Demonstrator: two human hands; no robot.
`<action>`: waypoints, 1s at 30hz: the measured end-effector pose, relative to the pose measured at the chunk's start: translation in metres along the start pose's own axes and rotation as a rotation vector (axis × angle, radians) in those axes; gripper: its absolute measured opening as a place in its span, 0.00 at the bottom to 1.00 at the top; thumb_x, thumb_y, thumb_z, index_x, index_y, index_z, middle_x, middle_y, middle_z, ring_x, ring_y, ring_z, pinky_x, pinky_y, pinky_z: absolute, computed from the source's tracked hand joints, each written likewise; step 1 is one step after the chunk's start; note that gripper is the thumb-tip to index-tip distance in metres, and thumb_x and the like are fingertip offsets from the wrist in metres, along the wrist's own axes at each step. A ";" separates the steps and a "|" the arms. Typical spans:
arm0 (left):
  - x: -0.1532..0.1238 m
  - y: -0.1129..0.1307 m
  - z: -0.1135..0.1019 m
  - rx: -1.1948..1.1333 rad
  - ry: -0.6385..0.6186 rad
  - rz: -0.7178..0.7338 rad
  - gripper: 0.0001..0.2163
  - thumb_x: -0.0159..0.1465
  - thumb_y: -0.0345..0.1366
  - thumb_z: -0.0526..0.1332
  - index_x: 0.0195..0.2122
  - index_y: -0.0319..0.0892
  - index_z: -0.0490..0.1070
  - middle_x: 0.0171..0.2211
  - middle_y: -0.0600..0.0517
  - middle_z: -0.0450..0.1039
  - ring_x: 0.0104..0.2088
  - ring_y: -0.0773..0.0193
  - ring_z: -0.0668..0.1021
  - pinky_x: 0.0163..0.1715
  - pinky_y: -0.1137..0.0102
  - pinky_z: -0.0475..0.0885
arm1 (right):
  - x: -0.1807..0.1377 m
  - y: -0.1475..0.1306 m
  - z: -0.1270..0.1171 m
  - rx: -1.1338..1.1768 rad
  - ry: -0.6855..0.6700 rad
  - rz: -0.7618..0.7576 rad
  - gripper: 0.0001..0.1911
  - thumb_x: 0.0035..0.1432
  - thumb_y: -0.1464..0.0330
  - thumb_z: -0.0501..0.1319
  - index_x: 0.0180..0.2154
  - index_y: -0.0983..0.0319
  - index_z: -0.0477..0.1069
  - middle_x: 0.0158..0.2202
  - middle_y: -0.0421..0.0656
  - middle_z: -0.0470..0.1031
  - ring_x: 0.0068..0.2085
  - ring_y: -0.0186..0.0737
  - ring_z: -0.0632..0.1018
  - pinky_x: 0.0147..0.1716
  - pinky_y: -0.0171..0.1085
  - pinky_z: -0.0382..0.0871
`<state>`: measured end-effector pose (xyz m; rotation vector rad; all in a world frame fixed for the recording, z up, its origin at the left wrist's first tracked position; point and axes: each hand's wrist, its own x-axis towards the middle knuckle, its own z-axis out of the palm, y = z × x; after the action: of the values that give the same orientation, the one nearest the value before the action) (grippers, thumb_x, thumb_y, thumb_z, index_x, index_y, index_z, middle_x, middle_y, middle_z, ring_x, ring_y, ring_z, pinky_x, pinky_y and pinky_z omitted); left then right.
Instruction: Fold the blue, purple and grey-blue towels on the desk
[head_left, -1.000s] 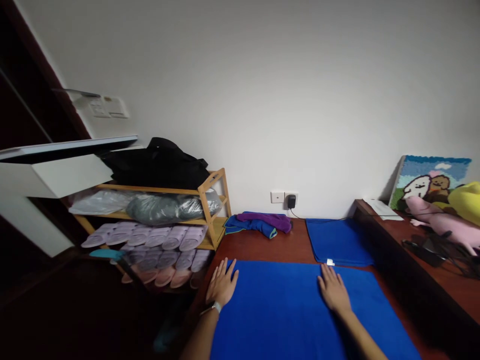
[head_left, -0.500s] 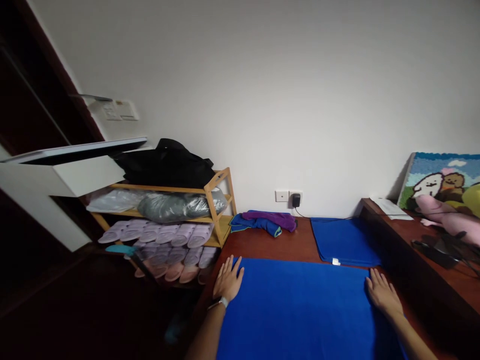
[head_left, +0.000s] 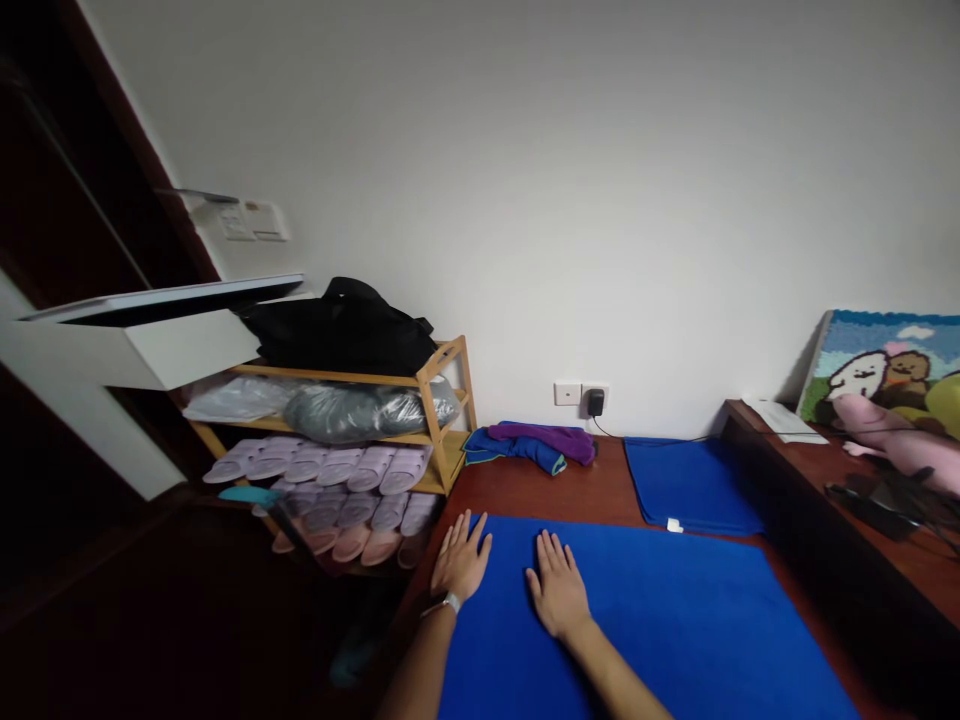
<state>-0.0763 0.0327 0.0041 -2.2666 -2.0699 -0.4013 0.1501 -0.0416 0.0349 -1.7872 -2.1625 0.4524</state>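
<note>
A large blue towel (head_left: 675, 620) lies spread flat on a dark red wooden table (head_left: 555, 490). My left hand (head_left: 461, 562) rests flat on the towel's far left corner, fingers stretched out, a watch band at the wrist. My right hand (head_left: 556, 592) lies flat on the towel just to the right of the left one, fingers spread, holding nothing. A folded blue towel (head_left: 694, 483) with a small white tag sits beyond, at the back right.
A crumpled purple and blue cloth pile (head_left: 532, 443) lies by the wall under a socket with a plug (head_left: 595, 402). A wooden shoe rack (head_left: 442, 420) with several slippers stands at the left. A raised ledge (head_left: 840, 470) at the right holds a pink plush toy and cables.
My right hand slid out to the towel's right edge, then swept back left across the towel to lie near my left hand. The left hand stayed at its corner.
</note>
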 end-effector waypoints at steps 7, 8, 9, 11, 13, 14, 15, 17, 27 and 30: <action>0.002 -0.002 0.004 0.017 0.027 0.010 0.25 0.74 0.47 0.49 0.70 0.48 0.59 0.72 0.45 0.55 0.71 0.52 0.59 0.69 0.54 0.56 | -0.035 0.107 -0.017 -0.166 0.057 0.265 0.38 0.69 0.54 0.37 0.72 0.68 0.46 0.74 0.46 0.45 0.74 0.46 0.48 0.72 0.51 0.40; 0.003 -0.003 0.005 0.013 0.030 0.012 0.26 0.73 0.47 0.49 0.70 0.48 0.60 0.72 0.45 0.55 0.71 0.52 0.59 0.69 0.54 0.56 | -0.048 0.138 -0.024 -0.198 0.080 0.305 0.39 0.69 0.53 0.37 0.72 0.69 0.47 0.74 0.47 0.46 0.74 0.48 0.48 0.72 0.52 0.41; 0.003 -0.003 0.005 0.009 0.032 0.015 0.26 0.73 0.47 0.50 0.70 0.47 0.60 0.72 0.45 0.55 0.71 0.52 0.59 0.69 0.54 0.56 | -0.062 0.171 -0.032 -0.225 0.104 0.354 0.40 0.68 0.52 0.37 0.72 0.70 0.48 0.74 0.49 0.47 0.74 0.50 0.49 0.72 0.53 0.42; 0.004 -0.004 0.007 0.003 0.035 0.017 0.26 0.73 0.47 0.50 0.70 0.48 0.60 0.72 0.45 0.55 0.71 0.52 0.59 0.69 0.53 0.55 | -0.090 0.236 -0.049 -0.258 0.160 0.460 0.42 0.66 0.52 0.36 0.71 0.71 0.50 0.73 0.51 0.51 0.73 0.53 0.52 0.71 0.56 0.45; 0.005 -0.005 0.010 0.006 0.034 0.018 0.26 0.73 0.46 0.50 0.70 0.48 0.60 0.72 0.45 0.55 0.71 0.52 0.59 0.69 0.53 0.55 | -0.116 0.293 -0.066 -0.250 0.225 0.575 0.43 0.64 0.52 0.36 0.70 0.71 0.54 0.72 0.53 0.55 0.73 0.55 0.54 0.71 0.56 0.48; 0.005 -0.006 0.012 0.009 0.033 0.019 0.26 0.73 0.46 0.50 0.70 0.47 0.59 0.73 0.45 0.55 0.72 0.52 0.59 0.70 0.54 0.54 | -0.128 0.316 -0.073 -0.232 0.255 0.603 0.42 0.63 0.52 0.37 0.70 0.69 0.56 0.71 0.54 0.57 0.72 0.56 0.55 0.70 0.57 0.50; 0.006 -0.006 0.014 0.013 0.029 0.018 0.26 0.73 0.46 0.49 0.71 0.47 0.59 0.73 0.45 0.54 0.72 0.52 0.59 0.70 0.54 0.54 | -0.137 0.335 -0.080 -0.211 0.272 0.612 0.42 0.62 0.51 0.38 0.69 0.67 0.58 0.71 0.54 0.59 0.72 0.58 0.57 0.69 0.58 0.51; 0.007 -0.007 0.016 0.011 0.017 0.014 0.27 0.73 0.47 0.49 0.71 0.46 0.58 0.73 0.44 0.53 0.72 0.52 0.58 0.70 0.54 0.53 | -0.150 0.356 -0.090 -0.185 0.286 0.612 0.43 0.61 0.50 0.39 0.68 0.64 0.61 0.70 0.54 0.60 0.71 0.59 0.58 0.68 0.59 0.54; 0.006 -0.020 -0.025 -0.136 -0.025 -0.035 0.26 0.75 0.46 0.43 0.70 0.44 0.60 0.72 0.43 0.56 0.71 0.53 0.60 0.67 0.56 0.60 | -0.108 0.205 -0.073 -0.134 0.281 0.416 0.40 0.68 0.54 0.35 0.71 0.73 0.51 0.74 0.51 0.49 0.74 0.51 0.49 0.72 0.51 0.43; -0.032 -0.014 -0.031 -0.145 0.031 0.095 0.25 0.75 0.46 0.44 0.70 0.48 0.60 0.72 0.48 0.56 0.71 0.56 0.59 0.69 0.56 0.59 | -0.088 0.099 -0.044 -0.007 0.204 0.172 0.37 0.71 0.53 0.36 0.72 0.67 0.48 0.74 0.46 0.47 0.74 0.48 0.47 0.73 0.51 0.41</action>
<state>-0.0977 -0.0037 0.0246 -2.4102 -1.9689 -0.5945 0.2726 -0.1080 0.0305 -1.9399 -1.8863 0.2864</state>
